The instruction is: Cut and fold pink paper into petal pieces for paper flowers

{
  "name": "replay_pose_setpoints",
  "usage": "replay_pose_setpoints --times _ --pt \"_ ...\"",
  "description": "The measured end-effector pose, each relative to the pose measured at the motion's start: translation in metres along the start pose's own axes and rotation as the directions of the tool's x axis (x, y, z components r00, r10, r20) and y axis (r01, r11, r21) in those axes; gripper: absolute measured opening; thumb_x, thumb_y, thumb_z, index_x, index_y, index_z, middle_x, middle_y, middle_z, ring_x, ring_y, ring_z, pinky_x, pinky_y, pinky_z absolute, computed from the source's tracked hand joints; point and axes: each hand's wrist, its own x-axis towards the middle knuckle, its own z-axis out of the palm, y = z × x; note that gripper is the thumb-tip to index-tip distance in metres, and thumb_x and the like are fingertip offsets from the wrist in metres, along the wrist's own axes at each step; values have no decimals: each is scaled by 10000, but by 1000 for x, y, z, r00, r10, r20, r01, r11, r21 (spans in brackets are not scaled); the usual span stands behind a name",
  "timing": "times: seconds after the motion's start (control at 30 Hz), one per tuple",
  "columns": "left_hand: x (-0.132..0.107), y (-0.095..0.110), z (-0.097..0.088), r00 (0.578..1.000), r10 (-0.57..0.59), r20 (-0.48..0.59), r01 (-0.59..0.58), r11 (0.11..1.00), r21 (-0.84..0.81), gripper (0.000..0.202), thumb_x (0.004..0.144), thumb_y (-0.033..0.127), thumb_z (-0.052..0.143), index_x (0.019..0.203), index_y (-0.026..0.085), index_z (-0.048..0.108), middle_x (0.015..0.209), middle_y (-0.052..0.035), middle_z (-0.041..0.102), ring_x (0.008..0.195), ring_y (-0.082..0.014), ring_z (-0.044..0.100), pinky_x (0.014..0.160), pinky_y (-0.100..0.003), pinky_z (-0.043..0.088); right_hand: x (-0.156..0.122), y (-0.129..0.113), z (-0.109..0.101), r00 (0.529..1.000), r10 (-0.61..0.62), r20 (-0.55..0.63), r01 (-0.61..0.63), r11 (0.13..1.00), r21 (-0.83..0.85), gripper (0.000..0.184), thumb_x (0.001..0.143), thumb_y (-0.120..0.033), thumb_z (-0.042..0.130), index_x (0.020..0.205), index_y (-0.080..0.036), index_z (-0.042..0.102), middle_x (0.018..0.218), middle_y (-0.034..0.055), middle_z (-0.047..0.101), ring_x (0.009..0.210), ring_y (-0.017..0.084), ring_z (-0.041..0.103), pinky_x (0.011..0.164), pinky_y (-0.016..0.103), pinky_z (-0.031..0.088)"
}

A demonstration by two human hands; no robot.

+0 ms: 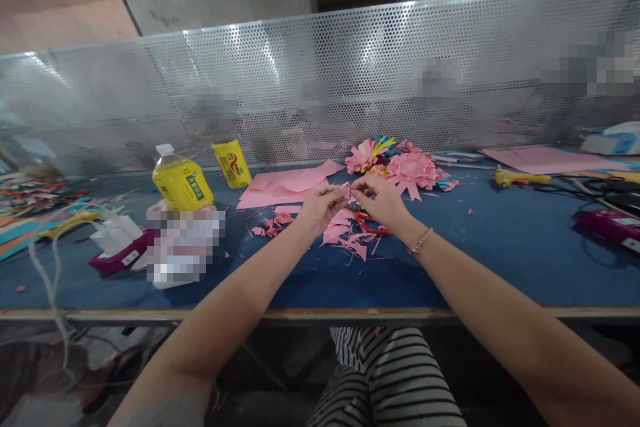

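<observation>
Over the middle of the blue table, my left hand [324, 207] and my right hand [380, 199] meet with fingers pinched. Between their fingertips is a small piece of pink paper [346, 191], mostly hidden by the fingers. Beneath my hands lie pink paper scraps [345, 235] and red-handled scissors [371, 223], partly covered by my right hand. Pink paper sheets [280, 185] rest just behind my left hand. Past my right hand sits a pile of pink paper flowers [413, 168] with some yellow and blue petals.
A yellow-labelled bottle [183, 180] and a yellow can [232, 164] stand left. Purple power strips [120, 250] with cables lie on both sides. A yellow glue gun [520, 178] rests at right. A perforated metal screen [320, 80] runs along the back.
</observation>
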Motion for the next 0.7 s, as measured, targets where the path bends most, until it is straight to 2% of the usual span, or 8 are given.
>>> replay_pose_setpoints --times 0.27,0.7 --pt "0 1 0 1000 -21 -1 21 999 -29 49 612 58 609 602 99 584 582 -7 605 557 -50 568 594 -152 472 0 0 -3 990 -143 20 144 985 -97 86 734 -167 477 719 -200 555 731 28 574 696 151 515 613 285 424" --pt "3 -1 -2 998 -51 -21 48 988 -146 66 648 60 581 599 103 586 570 -10 599 558 -42 566 604 -131 480 -3 0 0 958 -282 50 286 941 -182 170 794 -182 408 806 -198 577 798 53 587 786 161 522 738 329 431"
